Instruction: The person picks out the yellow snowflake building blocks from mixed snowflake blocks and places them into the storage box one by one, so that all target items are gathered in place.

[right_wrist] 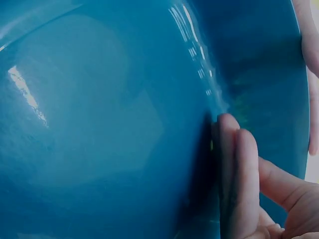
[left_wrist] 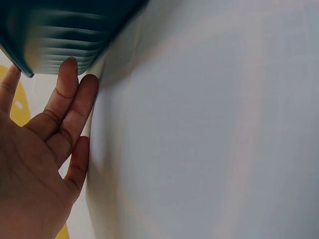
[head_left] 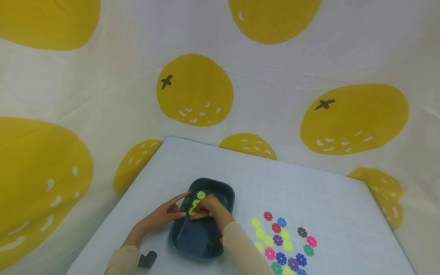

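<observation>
A dark blue tray (head_left: pixel 192 240) stands on the table, with a short row of yellow-green slotted discs (head_left: pixel 201 195) along its left inner side. My right hand (head_left: pixel 208 208) reaches into the tray at the near end of this row and pinches a yellow-green disc. In the right wrist view, the fingers (right_wrist: pixel 246 174) lie together by the tray wall; a thin yellow-green sliver shows beside them, and the rest is hidden. My left hand (head_left: pixel 159 217) rests at the tray's left rim, its fingers spread. Seen from its wrist, the left hand (left_wrist: pixel 45 129) touches the tray's outside.
Many loose slotted discs (head_left: pixel 277 240) in red, pink, blue, purple, green, yellow and black lie right of the tray. A black cylindrical object (head_left: pixel 148 259) is by the left wrist, another dark one (head_left: pixel 214 247) by the right. A curtain (head_left: pixel 268 99) with yellow fruit prints hangs behind the table.
</observation>
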Demonstrator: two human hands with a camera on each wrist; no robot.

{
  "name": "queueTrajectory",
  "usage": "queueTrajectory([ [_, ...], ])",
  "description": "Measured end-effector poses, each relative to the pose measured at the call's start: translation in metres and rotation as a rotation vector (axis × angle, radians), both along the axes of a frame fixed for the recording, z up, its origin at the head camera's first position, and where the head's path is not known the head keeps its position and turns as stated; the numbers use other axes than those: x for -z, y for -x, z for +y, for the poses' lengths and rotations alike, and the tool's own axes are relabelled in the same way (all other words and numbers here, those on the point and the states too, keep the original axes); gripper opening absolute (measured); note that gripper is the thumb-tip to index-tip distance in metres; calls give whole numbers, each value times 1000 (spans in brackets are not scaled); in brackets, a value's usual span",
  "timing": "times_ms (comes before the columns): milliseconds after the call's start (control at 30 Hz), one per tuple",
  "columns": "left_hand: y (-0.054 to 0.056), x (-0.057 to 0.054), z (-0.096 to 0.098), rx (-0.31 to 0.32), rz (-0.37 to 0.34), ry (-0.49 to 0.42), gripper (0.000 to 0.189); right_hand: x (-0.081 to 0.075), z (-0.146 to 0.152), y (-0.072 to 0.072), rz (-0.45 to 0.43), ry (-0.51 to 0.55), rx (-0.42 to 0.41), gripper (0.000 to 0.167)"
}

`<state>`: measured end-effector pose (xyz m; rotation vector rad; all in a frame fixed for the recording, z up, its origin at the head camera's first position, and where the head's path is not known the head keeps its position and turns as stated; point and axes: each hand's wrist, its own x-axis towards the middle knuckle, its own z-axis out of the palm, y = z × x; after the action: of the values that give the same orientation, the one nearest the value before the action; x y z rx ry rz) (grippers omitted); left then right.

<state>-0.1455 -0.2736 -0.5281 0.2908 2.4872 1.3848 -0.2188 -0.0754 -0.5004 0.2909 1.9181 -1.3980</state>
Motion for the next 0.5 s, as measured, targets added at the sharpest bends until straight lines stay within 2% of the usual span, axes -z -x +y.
queueTrajectory([
  [133, 1, 0, 1, 8, 5, -2, 72, -2, -2, -5, 102, -81, 39, 44],
  [200, 1, 2, 1, 8, 0, -3, 72, -4, -3, -6, 147, -141, 41, 63],
  [267, 0, 5, 2, 9, -3, 0, 72, -4, -3, -6, 196, -208, 24, 67],
  [400, -2, 4, 2, 8, -8, -2, 73, -7, 1, -8, 316, -337, -46, 59],
  [500, -3, 3, 2, 0, -4, 4, 72, -11, 3, -9, 395, -369, -56, 54],
])
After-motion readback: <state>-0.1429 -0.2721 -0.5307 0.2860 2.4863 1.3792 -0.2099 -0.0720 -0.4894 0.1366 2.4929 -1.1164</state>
